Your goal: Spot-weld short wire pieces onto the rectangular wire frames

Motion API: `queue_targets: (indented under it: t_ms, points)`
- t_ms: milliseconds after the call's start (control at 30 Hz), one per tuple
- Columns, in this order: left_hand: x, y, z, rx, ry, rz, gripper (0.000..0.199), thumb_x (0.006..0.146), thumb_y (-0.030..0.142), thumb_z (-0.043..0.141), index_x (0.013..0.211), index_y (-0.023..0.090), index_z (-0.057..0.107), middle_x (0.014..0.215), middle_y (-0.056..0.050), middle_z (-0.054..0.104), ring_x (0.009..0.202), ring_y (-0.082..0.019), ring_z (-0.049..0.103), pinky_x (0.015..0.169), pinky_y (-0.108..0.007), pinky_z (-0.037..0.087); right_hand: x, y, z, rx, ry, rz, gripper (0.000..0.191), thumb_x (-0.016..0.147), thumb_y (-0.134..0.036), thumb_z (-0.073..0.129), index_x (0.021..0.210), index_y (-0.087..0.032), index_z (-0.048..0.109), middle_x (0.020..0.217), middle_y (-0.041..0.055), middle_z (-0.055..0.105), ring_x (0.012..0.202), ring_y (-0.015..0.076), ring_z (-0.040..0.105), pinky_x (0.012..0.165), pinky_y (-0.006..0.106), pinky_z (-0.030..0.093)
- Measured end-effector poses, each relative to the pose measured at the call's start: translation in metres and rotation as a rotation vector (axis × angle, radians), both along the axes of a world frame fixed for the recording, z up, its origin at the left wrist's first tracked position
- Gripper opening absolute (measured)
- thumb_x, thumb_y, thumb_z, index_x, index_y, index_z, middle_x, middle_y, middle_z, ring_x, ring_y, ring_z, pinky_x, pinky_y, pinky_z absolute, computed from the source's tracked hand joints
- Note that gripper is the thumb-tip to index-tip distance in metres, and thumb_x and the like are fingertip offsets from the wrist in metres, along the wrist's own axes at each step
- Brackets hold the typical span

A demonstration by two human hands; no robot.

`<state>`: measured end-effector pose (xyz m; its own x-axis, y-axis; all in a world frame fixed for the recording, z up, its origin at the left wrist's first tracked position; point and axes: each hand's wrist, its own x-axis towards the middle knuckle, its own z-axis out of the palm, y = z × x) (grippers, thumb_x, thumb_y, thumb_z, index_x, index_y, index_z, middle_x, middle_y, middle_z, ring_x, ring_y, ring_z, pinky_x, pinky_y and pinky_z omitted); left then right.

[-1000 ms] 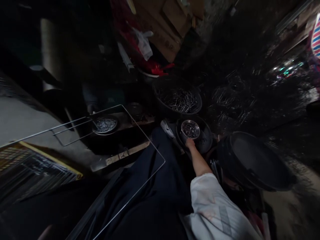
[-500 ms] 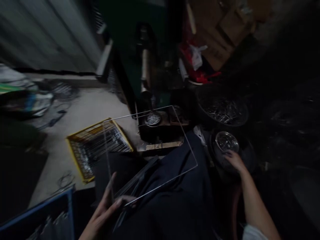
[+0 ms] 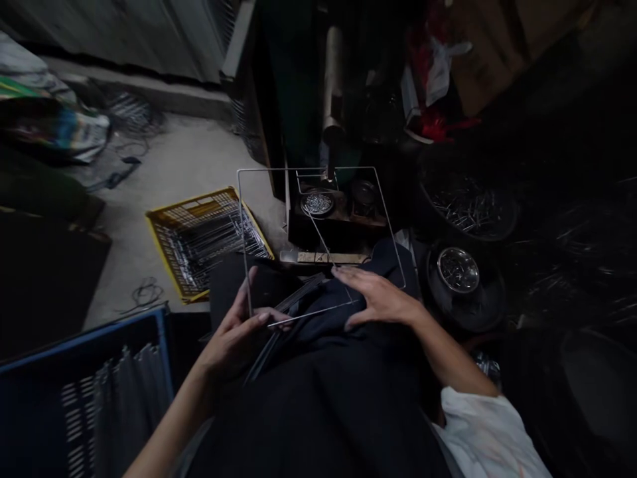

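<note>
A thin bent wire frame [image 3: 241, 229] stands over my lap, its upper side near the machine's rod [image 3: 332, 86]. My left hand [image 3: 249, 322] is closed on the frame's lower left end. Beside the wire's lower right part is my right hand [image 3: 378, 295], palm down, with fingers stretched out and thumb apart; whether it touches the wire is unclear. Under the rod a small round dish [image 3: 317, 204] holds shiny small parts. More flat metal strips [image 3: 303, 292] lie across my lap.
A yellow crate [image 3: 164, 255] of metal rods stands on the floor at left, a blue crate [image 3: 164, 338] at lower left. To the right are a glass-like bowl [image 3: 458, 270] of small parts and a dark basin [image 3: 507, 229] of metal pieces.
My right hand has moved left from the round bowl to beside the wire frame. The frame has turned more level and its upper side now lies at the rod. The view has shifted.
</note>
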<state>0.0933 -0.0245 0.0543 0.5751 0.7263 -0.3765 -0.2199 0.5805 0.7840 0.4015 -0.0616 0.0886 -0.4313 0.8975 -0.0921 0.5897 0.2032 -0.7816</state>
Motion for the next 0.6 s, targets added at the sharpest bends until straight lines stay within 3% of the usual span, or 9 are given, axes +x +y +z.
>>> queue_targets:
  t_ms: [100,200,600]
  points:
    - [0.001,0.003,-0.002,-0.008,-0.001,0.014,0.103,0.086,0.025,0.068,0.153,0.032,-0.010,0.089,-0.008,0.076,0.081,-0.025,0.070,0.079,-0.036,0.052,-0.007,0.012,-0.019,0.069,-0.092,0.026,0.095,0.073,-0.022,0.078,0.154,-0.022,0.028,0.156,0.0107,0.033,0.145,0.0255,0.030,0.120,0.042,0.027]
    - [0.002,0.007,-0.006,-0.004,-0.002,0.020,0.098,0.089,0.026,0.064,0.154,0.032,-0.010,0.089,-0.009,0.075,0.081,-0.024,0.070,0.079,-0.035,0.050,-0.009,0.012,-0.027,0.085,-0.125,0.003,0.091,0.078,-0.012,0.068,0.155,-0.024,0.023,0.158,0.0086,0.031,0.146,0.0231,0.029,0.118,0.040,0.031]
    - [0.009,0.024,-0.017,0.038,-0.046,-0.047,0.099,0.090,0.031,0.062,0.153,0.030,-0.014,0.084,-0.005,0.075,0.078,-0.024,0.068,0.080,-0.036,0.046,-0.007,0.010,-0.031,0.079,-0.121,-0.112,0.096,0.075,-0.008,0.071,0.155,-0.032,0.023,0.157,0.0029,0.034,0.141,0.0229,0.039,0.116,0.039,0.037]
